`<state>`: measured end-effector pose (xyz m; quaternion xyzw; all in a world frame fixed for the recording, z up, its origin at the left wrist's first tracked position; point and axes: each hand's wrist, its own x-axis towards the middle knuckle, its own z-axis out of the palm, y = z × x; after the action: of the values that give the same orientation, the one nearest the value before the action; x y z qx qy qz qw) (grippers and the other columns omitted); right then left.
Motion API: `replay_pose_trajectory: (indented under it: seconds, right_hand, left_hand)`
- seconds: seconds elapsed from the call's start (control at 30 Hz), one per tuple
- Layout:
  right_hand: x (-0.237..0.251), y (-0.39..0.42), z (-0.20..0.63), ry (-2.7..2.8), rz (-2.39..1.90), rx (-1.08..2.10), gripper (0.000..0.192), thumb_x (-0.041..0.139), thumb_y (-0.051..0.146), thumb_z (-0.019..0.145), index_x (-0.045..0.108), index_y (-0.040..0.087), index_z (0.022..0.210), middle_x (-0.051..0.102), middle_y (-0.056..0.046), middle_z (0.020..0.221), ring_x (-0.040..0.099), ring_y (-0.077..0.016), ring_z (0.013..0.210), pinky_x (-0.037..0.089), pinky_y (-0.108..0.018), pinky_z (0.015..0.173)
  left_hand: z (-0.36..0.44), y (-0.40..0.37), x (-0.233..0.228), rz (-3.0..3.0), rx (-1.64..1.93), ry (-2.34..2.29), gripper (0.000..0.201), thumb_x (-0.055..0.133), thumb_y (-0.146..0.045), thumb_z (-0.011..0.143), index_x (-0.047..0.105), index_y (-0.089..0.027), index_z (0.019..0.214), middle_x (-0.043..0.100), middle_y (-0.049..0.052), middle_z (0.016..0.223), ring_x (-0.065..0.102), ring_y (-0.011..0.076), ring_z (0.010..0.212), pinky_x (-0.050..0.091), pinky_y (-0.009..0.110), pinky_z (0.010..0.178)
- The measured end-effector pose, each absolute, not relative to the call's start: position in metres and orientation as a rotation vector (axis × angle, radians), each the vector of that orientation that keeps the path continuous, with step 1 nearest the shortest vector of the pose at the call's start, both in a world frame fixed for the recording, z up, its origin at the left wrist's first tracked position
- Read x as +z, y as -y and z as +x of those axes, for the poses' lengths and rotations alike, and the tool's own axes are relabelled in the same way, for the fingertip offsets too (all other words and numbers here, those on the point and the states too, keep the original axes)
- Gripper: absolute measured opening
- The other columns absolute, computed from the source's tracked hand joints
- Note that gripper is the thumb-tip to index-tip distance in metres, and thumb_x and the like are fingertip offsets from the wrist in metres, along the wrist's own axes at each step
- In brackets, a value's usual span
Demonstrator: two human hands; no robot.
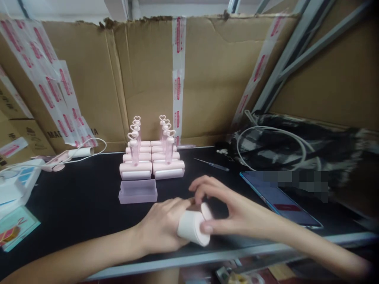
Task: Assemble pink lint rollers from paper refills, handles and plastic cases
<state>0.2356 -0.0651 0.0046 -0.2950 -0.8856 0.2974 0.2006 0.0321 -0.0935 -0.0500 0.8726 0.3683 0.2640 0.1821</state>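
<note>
In front of me, near the shelf's front edge, my left hand point(166, 223) is wrapped round a lint roller point(188, 225), a white roll with a pale pink end turned to the right. My right hand point(220, 207) grips that end, its thumb on the end face and its fingers curled above. Part of a pale pink piece point(206, 212) shows between the thumb and fingers; the rest is hidden. Beyond my hands, several pink lint rollers point(135, 167) with heart-topped handles lie in two columns. An open lilac box point(137, 197) sits before the left column.
A tablet or phone point(281, 201) lies on the right, with thin tweezers point(211, 163) behind it. A black plastic bag point(272, 142) and white cable fill the back right. Boxes point(17, 228) stand at left; cardboard point(148, 79) walls the back.
</note>
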Motion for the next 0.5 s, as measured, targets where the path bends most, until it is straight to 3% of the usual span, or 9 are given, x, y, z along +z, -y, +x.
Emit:
replay_pose_trajectory:
  seconds: [0.13, 0.3, 0.4, 0.5]
  right_hand:
    - [-0.011, 0.071, 0.24, 2.571, -0.81, 0.919, 0.046, 0.072, 0.056, 0.061, 0.054, 0.018, 0.08, 0.05, -0.006, 0.107, 0.055, -0.0179, 0.093, 0.046, -0.028, 0.08]
    - [-0.046, 0.074, 0.232, 2.632, -0.654, 0.677, 0.054, 0.071, 0.066, 0.052, 0.049, 0.018, 0.066, 0.056, -0.004, 0.097, 0.058, -0.0167, 0.083, 0.043, -0.025, 0.066]
    - [-0.062, 0.073, 0.231, 2.633, -0.558, 0.644, 0.054, 0.065, 0.07, 0.058, 0.05, 0.018, 0.065, 0.056, -0.002, 0.091, 0.058, -0.0123, 0.073, 0.039, -0.022, 0.058]
    - [-0.071, 0.071, 0.229, 2.65, -0.435, 0.565, 0.055, 0.053, 0.074, 0.066, 0.052, 0.019, 0.065, 0.056, -0.002, 0.087, 0.056, -0.0118, 0.069, 0.032, -0.023, 0.05]
  left_hand:
    - [0.027, 0.109, -0.052, 2.905, 0.379, -1.114, 0.044, 0.049, -0.026, 0.083, 0.042, -0.01, 0.123, 0.06, 0.014, 0.115, 0.059, 0.0271, 0.098, 0.051, 0.039, 0.078]
    - [0.025, 0.124, -0.076, 3.397, 0.323, -1.189, 0.037, 0.038, -0.013, 0.086, 0.045, -0.003, 0.121, 0.064, 0.018, 0.111, 0.064, 0.03, 0.096, 0.052, 0.042, 0.08]
    - [0.023, 0.129, -0.088, 3.505, 0.432, -1.143, 0.032, 0.04, -0.016, 0.084, 0.052, -0.004, 0.112, 0.069, 0.017, 0.098, 0.068, 0.0297, 0.082, 0.054, 0.041, 0.071]
    - [0.021, 0.129, -0.091, 3.609, 0.532, -1.115, 0.027, 0.043, -0.008, 0.08, 0.056, -0.006, 0.103, 0.071, 0.014, 0.09, 0.07, 0.0265, 0.076, 0.054, 0.039, 0.072]
